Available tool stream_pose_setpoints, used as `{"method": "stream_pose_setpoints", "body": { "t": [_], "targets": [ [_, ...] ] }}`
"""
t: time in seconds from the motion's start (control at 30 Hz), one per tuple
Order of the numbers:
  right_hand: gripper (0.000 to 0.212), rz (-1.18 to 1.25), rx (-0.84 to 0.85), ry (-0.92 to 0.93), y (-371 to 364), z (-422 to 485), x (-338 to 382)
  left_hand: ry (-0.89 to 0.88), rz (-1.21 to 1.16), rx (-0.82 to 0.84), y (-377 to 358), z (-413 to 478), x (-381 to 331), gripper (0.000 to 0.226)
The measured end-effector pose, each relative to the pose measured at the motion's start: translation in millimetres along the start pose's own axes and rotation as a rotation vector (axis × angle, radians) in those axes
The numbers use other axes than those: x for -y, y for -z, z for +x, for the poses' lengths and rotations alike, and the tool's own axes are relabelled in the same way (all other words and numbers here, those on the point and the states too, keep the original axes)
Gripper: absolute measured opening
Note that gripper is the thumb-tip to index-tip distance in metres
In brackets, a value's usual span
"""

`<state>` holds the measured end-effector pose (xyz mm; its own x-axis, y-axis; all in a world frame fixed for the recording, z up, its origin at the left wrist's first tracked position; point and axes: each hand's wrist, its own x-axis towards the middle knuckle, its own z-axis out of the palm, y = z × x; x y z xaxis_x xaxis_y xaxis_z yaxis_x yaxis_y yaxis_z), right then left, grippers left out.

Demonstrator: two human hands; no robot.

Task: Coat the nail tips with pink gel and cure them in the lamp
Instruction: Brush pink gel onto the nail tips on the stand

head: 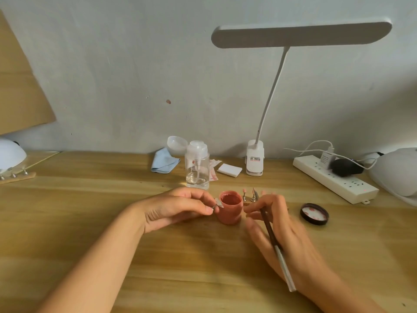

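Observation:
An open pot of pink gel [229,210] stands in the middle of the wooden table [180,256]. My left hand [178,210] pinches a small metal holder with a clear nail tip [218,204] right beside the pot's left rim. My right hand [277,224] grips a thin brush [274,242], its tip pointing up behind the pot. Small stands with nail tips [248,196], one tip pink, sit just behind the pot. A white curing lamp [397,175] stands at the far right edge.
The pot's black lid [314,214] lies right of my right hand. Behind are a pump bottle [197,166], blue cloth [163,161], white pads [229,170], a clip desk lamp [255,160] and a power strip [334,178]. Another white lamp [10,154] and a nail stand bar [18,176] are at far left.

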<state>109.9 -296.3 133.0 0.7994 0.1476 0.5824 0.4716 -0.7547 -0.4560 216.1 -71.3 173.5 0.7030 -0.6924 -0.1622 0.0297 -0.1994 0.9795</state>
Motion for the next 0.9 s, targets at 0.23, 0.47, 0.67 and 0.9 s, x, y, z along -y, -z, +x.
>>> {"method": "stream_pose_setpoints", "body": {
  "t": [0.23, 0.47, 0.67, 0.9],
  "targets": [
    [0.028, -0.012, -0.027, -0.050, -2, 7, -6, 0.013, -0.063, 0.072, -10, 4, 0, 0.012],
    [0.036, -0.125, -0.097, 0.002, -1, 3, -5, -0.063, -0.160, 0.091, -19, 9, 4, 0.017],
    [0.027, -0.150, -0.139, 0.042, 0, 5, 1, -0.062, -0.236, 0.069, -20, 10, 5, 0.017],
    [0.045, 0.013, -0.248, -0.017, 2, 8, 7, -0.049, -0.246, 0.064, -21, 13, 6, 0.020]
  ]
}}
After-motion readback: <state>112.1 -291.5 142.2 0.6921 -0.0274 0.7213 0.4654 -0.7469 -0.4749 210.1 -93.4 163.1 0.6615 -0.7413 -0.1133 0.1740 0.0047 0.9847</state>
